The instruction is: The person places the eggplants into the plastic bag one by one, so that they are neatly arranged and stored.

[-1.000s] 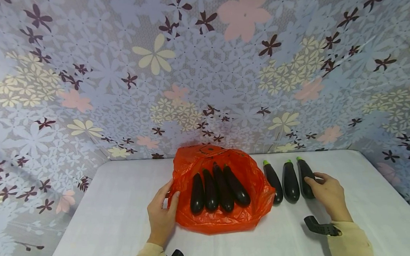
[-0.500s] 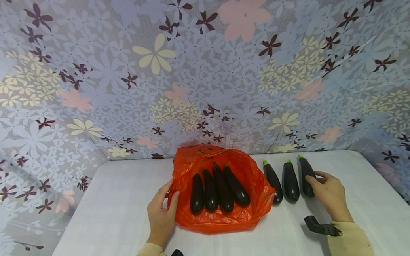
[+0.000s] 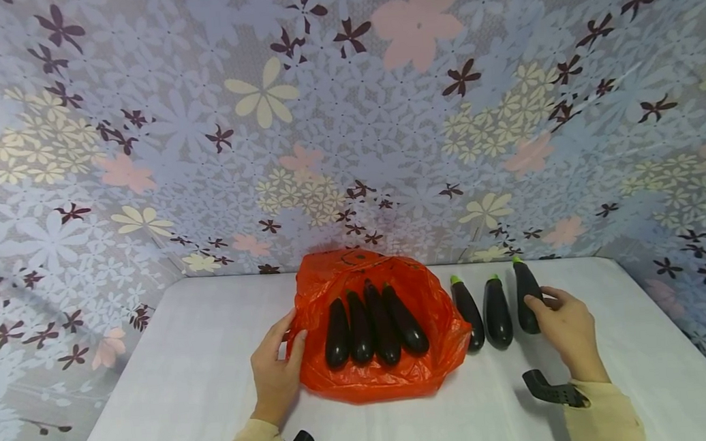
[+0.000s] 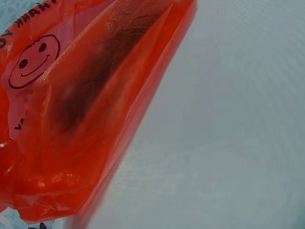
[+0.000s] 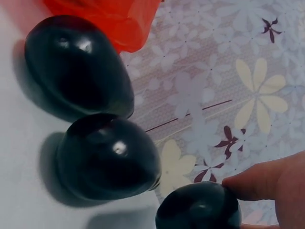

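In the head view my left hand (image 3: 275, 373) holds the left edge of a red plastic bag (image 3: 377, 388), thumb toward its mouth. The bag lies open toward me, with several dark eggplants (image 3: 362, 329) side by side inside. My right hand (image 3: 571, 331) grips an eggplant (image 3: 526, 297) by its side, thumb on the near face, green stem end pointing away. The right wrist view shows this eggplant's round end (image 5: 200, 210) beside the thumb and fingers. Between bag and right hand lie two more eggplants, a left one (image 3: 468, 311) by the bag and a right one (image 3: 497, 313).
A white-covered table (image 3: 441, 426) carries everything. Behind it hangs a flower-patterned cloth (image 3: 345, 112), which also closes in both sides. Black wrist mounts (image 3: 552, 391) sit on both forearms. In the left wrist view the bag's side (image 4: 119, 119) stands beside bare table surface.
The eggplant in my right hand has shifted away from me, toward the back of the table, apart from its neighbour. My left hand stays at the bag's edge.
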The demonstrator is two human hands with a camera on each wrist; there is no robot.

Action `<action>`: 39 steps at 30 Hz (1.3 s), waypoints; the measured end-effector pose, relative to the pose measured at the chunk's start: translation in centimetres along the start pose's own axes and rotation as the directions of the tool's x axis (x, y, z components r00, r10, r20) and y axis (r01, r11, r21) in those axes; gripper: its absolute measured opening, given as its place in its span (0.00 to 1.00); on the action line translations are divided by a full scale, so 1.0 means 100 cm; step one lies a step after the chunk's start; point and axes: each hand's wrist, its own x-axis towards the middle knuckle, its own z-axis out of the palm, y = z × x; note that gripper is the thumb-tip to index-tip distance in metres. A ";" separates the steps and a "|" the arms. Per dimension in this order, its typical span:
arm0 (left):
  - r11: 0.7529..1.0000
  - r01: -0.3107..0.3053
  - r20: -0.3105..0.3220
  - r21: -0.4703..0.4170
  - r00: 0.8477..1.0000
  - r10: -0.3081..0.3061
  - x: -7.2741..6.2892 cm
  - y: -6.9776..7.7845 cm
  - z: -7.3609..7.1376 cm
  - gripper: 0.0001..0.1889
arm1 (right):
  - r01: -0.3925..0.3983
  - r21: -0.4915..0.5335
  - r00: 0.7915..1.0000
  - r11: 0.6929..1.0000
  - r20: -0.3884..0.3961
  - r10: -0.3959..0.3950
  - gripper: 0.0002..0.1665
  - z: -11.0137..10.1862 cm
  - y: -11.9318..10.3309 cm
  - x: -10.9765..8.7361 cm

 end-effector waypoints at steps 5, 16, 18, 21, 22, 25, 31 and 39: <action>1.000 0.002 0.001 0.003 1.000 -0.002 0.000 0.001 -0.001 0.36 | 0.004 0.020 1.000 1.000 0.008 -0.005 0.39 -0.003 -0.006 -0.004; 1.000 0.003 -0.004 0.013 1.000 -0.002 -0.001 -0.001 -0.002 0.35 | 0.031 0.042 0.998 0.999 0.044 -0.033 0.41 -0.008 -0.018 -0.018; 1.000 0.009 0.001 0.015 1.000 -0.009 -0.001 -0.001 -0.002 0.34 | 0.042 0.045 0.998 0.998 0.049 -0.044 0.41 -0.009 -0.021 -0.022; 1.000 0.023 0.010 0.013 1.000 -0.023 0.000 -0.001 -0.001 0.32 | 0.064 0.068 0.997 0.996 0.047 -0.067 0.41 -0.011 -0.027 -0.028; 1.000 0.027 0.010 0.011 1.000 -0.027 0.000 -0.001 -0.001 0.32 | 0.073 0.073 0.996 0.995 0.044 -0.076 0.40 -0.011 -0.030 -0.030; 0.999 0.036 0.011 0.006 0.999 -0.036 0.000 -0.001 0.000 0.31 | 0.096 0.093 0.994 0.991 0.040 -0.100 0.39 -0.011 -0.036 -0.036; 0.999 0.034 0.005 0.012 0.999 -0.035 0.000 0.000 -0.001 0.31 | 0.143 0.118 0.988 0.983 0.036 -0.148 0.38 -0.011 -0.046 -0.047; 0.999 0.053 0.011 0.002 0.999 -0.053 -0.001 -0.002 -0.001 0.30 | 0.269 0.118 0.962 0.956 0.011 -0.272 0.38 -0.013 -0.047 -0.061</action>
